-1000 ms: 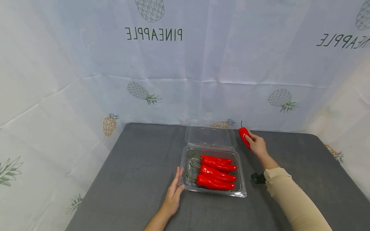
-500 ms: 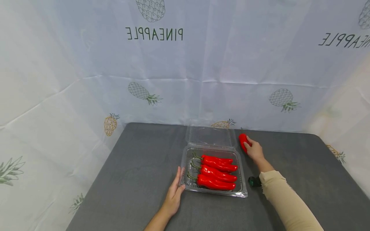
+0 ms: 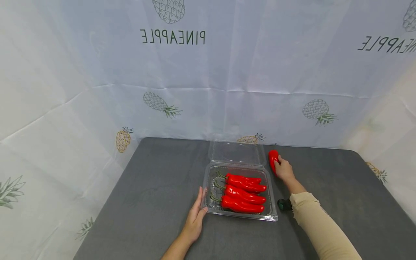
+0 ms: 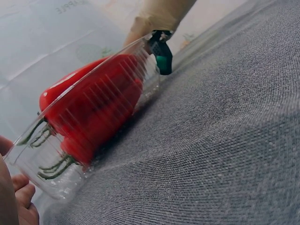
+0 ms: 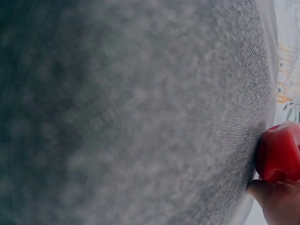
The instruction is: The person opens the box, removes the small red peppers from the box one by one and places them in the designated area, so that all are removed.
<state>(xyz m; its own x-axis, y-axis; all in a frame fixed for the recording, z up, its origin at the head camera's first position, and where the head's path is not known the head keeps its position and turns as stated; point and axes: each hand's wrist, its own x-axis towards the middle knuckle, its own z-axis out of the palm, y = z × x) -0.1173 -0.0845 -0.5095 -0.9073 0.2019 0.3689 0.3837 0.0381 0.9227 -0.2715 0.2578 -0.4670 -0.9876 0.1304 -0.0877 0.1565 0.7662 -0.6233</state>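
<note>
My left hand (image 3: 194, 222) rests along the left wall of a clear plastic clamshell container (image 3: 272, 211), fingers fairly straight and thumb at the near corner. Inside lie several red peppers (image 3: 242, 206) side by side, their green stems pointing left. Through the container's ribbed wall the peppers (image 4: 93, 108) show up close in the left wrist view. Beyond the container's right side, my right hand (image 3: 284, 170) grips another red pepper (image 3: 273, 157), low at the table's far part. The right wrist view catches that pepper (image 5: 279, 152) against the cloth, with my thumb below it.
The container's clear lid (image 3: 237, 152) lies folded back towards the rear wall. A grey cloth covers the table (image 3: 156, 187). White curtains printed with pineapples (image 3: 247, 112) hang behind and at the sides. A dark green wrist device (image 3: 283, 205) hangs under my right forearm.
My right hand has brought its pepper down and slightly nearer, and the pepper's stem has tipped away from view. My left hand and the container have stayed in place.
</note>
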